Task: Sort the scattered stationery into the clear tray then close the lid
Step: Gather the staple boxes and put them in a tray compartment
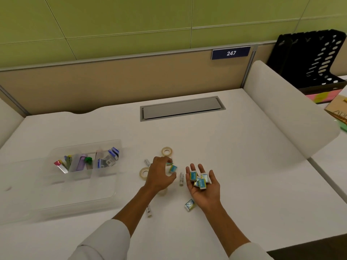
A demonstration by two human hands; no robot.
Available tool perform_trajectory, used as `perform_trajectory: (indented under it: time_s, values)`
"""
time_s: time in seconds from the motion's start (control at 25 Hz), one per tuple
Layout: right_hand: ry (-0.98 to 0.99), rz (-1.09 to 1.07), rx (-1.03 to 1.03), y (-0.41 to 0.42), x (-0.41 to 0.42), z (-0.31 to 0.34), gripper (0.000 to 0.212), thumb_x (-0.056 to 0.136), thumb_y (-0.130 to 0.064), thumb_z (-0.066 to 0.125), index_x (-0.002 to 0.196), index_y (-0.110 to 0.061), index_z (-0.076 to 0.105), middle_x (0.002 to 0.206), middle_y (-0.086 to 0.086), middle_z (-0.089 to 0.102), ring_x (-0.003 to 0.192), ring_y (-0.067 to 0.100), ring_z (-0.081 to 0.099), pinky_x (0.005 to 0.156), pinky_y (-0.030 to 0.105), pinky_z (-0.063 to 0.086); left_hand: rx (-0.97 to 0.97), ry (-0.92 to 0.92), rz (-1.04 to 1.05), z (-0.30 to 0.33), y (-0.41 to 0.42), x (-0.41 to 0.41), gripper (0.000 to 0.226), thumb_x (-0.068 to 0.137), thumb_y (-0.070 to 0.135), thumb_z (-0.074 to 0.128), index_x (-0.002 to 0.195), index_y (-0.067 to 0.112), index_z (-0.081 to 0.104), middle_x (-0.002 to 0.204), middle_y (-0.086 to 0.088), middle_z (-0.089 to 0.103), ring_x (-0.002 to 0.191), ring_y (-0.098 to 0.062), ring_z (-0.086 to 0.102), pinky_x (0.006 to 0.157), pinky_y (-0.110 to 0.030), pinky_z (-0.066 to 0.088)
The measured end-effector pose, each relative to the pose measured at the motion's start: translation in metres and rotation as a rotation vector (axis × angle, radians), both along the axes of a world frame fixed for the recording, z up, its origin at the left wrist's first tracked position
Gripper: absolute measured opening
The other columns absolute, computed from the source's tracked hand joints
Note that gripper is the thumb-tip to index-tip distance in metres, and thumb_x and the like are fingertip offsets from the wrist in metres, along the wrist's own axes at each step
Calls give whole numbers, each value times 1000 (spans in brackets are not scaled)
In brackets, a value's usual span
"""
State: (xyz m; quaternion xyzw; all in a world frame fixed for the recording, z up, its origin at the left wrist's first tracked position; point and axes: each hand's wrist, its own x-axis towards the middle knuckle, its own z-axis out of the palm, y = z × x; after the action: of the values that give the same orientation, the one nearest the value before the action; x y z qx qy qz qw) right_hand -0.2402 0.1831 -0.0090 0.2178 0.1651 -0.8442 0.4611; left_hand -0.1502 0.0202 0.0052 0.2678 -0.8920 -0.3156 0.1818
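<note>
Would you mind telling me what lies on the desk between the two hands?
In the head view, a white glue stick lies between the left hand and the right hand, which holds small erasers.

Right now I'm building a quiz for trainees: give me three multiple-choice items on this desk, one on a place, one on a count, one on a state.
1. Where does the clear tray sit from the hands?
A. to their left
B. to their right
C. under them

2. How many tape rolls lie plainly in view on the desk?
A. none
B. two
C. five

3. How is the right hand?
A. fist, empty
B. flat on the desk
C. palm up, carrying erasers

Key: 1 A, the tray lies left of the left hand. 2 B, one roll beyond the hand, one beside it. 3 C, several small blue-and-yellow boxes rest on the open palm.
</note>
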Motion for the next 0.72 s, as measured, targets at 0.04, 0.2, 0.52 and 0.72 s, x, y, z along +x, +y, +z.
perform_trajectory:
  time_s: [0.04,0.2,0.52,0.72]
  values:
    - [-2,1,-4,0,-1,-1,46,101,-43,46,130,-11,61,134,20,64,123,41,60,92,49,56,-7,-50,8,-4,-6,0,45,70,29,72,111,16,61,109,2,61,109,-18,52,90,-37,48]
    - [-10,1,-10,2,-5,-2,48,99,-45,50,128,-10,63,135,20,63,127,41,58,94,49,55,-90,-252,-107,-9,-17,-14,51,76,16,72,124,23,56,123,-3,56,117,-23,50,94,-37,46]
    - [1,16,44,11,-22,-3,52,98,-44,48,134,-8,59,138,23,60,131,43,53,103,51,46,-297,-309,-329,-7,-20,-32,55,80,15,67,132,20,48,120,-2,60,114,-22,50,93,-32,42]
    - [-17,9,19,9,-17,-9,53,100,-45,45,135,-7,58,139,25,59,130,45,53,100,55,49,-18,10,-251,15,4,-41,56,70,28,72,121,30,49,102,14,60,98,-6,55,78,-30,51]
